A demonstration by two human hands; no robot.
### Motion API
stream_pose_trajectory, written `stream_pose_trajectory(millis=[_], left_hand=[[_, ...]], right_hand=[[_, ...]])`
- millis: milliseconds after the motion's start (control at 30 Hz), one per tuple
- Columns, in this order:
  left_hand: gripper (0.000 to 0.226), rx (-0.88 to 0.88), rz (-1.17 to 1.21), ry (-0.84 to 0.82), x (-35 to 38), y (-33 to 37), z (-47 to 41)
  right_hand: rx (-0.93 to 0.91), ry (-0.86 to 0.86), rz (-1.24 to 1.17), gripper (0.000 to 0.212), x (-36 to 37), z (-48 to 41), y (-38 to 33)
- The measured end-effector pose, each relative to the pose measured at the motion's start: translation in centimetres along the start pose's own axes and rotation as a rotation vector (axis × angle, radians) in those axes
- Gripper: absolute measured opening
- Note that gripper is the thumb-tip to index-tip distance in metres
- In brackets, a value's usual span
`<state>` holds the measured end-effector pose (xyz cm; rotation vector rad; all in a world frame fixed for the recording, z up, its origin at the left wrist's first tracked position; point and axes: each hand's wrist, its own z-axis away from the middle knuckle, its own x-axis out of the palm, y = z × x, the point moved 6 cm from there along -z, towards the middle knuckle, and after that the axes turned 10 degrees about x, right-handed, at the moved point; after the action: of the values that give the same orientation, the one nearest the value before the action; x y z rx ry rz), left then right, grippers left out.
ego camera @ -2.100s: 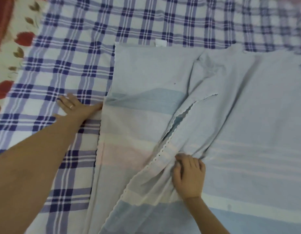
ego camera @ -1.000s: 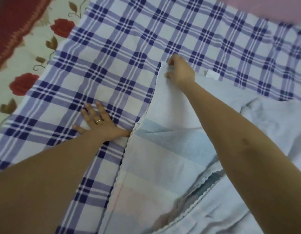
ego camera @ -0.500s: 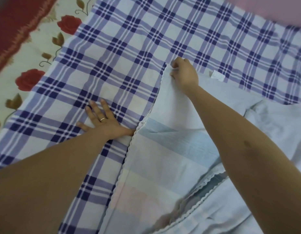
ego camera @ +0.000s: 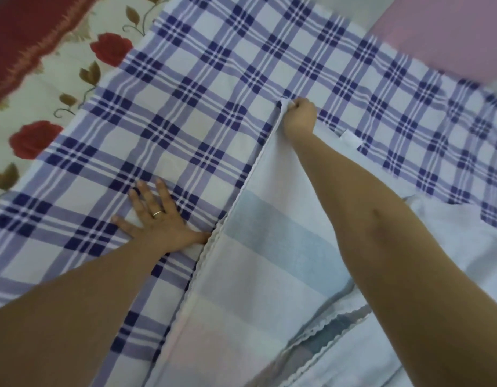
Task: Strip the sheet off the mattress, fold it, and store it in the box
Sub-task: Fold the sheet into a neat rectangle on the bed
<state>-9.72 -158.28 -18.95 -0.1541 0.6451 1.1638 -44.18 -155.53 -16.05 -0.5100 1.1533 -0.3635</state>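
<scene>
A pale sheet (ego camera: 272, 247) with blue, white and pink bands and a scalloped lace edge lies partly folded over a blue-and-white checked cloth (ego camera: 202, 88). My right hand (ego camera: 298, 118) reaches far forward and pinches the sheet's far left corner, lifting it slightly off the checked cloth. My left hand (ego camera: 155, 219) lies flat with fingers spread on the checked cloth, its wrist against the sheet's left lace edge. A ring is on one finger. A white label (ego camera: 350, 139) sticks out at the sheet's far edge. No box is in view.
A cream cover with red roses (ego camera: 35, 138) lies beyond the checked cloth at the left, and a dark red fabric (ego camera: 21, 37) sits in the top left corner. A pink surface (ego camera: 448, 32) shows at the top right.
My right hand left the fold near the front, reached to the sheet's far left corner and took hold of it. My left hand stayed flat beside the sheet's edge.
</scene>
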Motion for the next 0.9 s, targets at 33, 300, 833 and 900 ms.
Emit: stream_pose_trajectory(millis=[33,300,833,900], left_hand=[[0.154,0.001,-0.003,0.004,0.1,0.0,-0.2],[0.152,-0.010,-0.008,0.016,0.1,-0.2,-0.3],[0.155,-0.028,-0.007,0.009,-0.2,0.1,0.0],[0.155,-0.026,-0.006,0.002,-0.1,0.1,0.0]], right_hand=[[-0.007,-0.004,0.007,0.020,0.9,-0.4,0.2],[-0.462,0.105,0.275,0.021,-2.8,2.3,-0.9],[-0.125,-0.428,0.661,0.058,-4.5,5.6,5.4],[-0.120,-0.532,0.722,0.063,-4.8,6.5,6.2]])
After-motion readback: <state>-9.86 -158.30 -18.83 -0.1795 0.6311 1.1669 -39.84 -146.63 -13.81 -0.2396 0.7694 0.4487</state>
